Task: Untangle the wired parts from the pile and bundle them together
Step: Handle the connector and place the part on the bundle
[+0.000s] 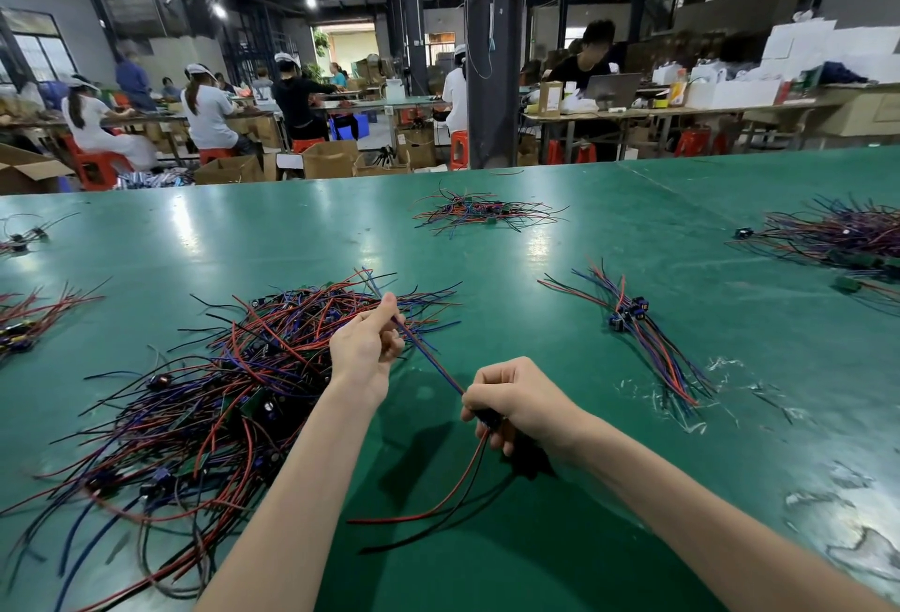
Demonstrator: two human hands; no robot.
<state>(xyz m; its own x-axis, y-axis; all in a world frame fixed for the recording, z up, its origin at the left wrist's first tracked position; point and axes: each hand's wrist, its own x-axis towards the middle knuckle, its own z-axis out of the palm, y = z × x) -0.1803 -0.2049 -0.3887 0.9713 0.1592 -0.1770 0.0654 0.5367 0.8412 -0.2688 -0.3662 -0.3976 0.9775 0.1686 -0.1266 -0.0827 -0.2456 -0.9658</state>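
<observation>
Green table [584, 538] spans the frame. Large tangled pile [204, 397] of red, blue and black wired parts lies at 9 o'clock. Sorted bundle [638, 334] lies at 2 o'clock, well apart. Left hand [363, 343], just beside the pile, is closed, pinching a blue-and-red wire pair [428, 358]. Right hand [516, 399], at centre, is closed around the dark part [489, 418] at the pair's other end.
</observation>
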